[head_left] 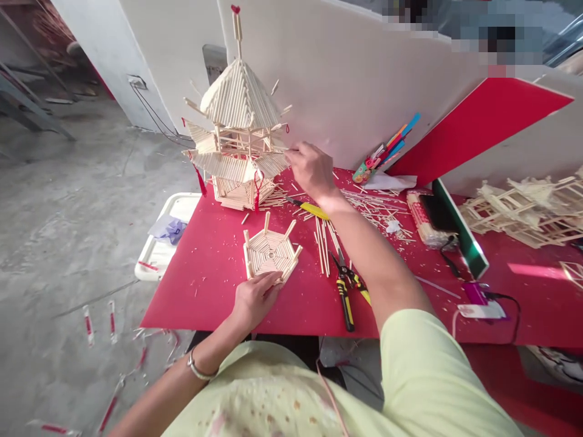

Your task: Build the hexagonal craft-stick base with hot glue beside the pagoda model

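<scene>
A hexagonal stick frame (271,252), its floor laid in rings and short posts standing round its rim, rests on the red tabletop. My left hand (259,297) grips its near edge, fingers closed over the rim. Beyond it stands a pagoda model (243,100) built of pale wooden sticks, with red tassels hanging from its eaves. My right hand (312,170) is raised at the right corner of the pagoda's lower roof, fingers pinched; what is between the fingertips is too small to make out. Below that hand lies a yellow utility knife (314,210).
Yellow-black pliers (345,297) lie near loose sticks (322,246). A cup of pens (364,171), a bag of sticks with a phone (437,213), and another stick model (528,209) stand to the right. A white stool (148,258) is left of the red table (182,297).
</scene>
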Demonstrator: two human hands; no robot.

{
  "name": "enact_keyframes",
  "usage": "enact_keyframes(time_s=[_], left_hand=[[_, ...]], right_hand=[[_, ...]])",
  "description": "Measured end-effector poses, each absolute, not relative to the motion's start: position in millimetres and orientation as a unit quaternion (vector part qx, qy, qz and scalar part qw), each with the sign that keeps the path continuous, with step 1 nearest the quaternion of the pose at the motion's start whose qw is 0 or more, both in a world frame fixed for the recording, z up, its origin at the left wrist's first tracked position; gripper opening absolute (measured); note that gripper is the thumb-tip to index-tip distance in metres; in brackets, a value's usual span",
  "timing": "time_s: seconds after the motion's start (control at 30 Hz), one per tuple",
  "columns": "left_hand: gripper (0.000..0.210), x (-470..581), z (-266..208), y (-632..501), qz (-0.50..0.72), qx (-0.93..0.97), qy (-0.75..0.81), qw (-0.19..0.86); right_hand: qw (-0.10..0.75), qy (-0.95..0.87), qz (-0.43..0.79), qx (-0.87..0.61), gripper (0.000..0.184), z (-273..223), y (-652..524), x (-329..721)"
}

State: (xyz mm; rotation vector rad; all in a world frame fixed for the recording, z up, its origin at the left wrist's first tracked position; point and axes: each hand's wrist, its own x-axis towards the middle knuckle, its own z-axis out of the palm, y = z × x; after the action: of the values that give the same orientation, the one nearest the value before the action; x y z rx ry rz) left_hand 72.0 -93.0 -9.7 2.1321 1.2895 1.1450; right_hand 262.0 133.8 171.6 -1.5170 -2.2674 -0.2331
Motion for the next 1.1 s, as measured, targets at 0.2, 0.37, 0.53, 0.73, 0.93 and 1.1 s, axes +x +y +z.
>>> enact_keyframes(time_s=[0.2,0.37,0.53,0.73,0.93,1.1], left_hand=[[0.023,73,-10,-93,0.399,0.761,0.464,0.215],[0.025,71,-12,-93,0.401,0.754,0.472,0.22],[0.024,71,-3,-98,0.453,0.723,0.468,0.231],[0.031,74,34,-118,0.475,0.608,0.457,0.443],[0.04,79,65,-126,0.431,0.483,0.363,0.671],[0.033,87,64,-122,0.422,0.472,0.361,0.685]], right_hand=[[0.31,-0.72,-0.061,-0.618,0.057,187,56,328],[0.495,-0.6,-0.091,-0.622,0.056,196,-19,365],[0.567,-0.557,-0.137,-0.591,0.032,197,-106,351],[0.496,-0.68,-0.151,-0.518,0.067,119,-166,291],[0.487,-0.718,-0.139,-0.478,0.071,44,-156,264],[0.495,-0.727,-0.136,-0.456,0.07,37,-158,263]])
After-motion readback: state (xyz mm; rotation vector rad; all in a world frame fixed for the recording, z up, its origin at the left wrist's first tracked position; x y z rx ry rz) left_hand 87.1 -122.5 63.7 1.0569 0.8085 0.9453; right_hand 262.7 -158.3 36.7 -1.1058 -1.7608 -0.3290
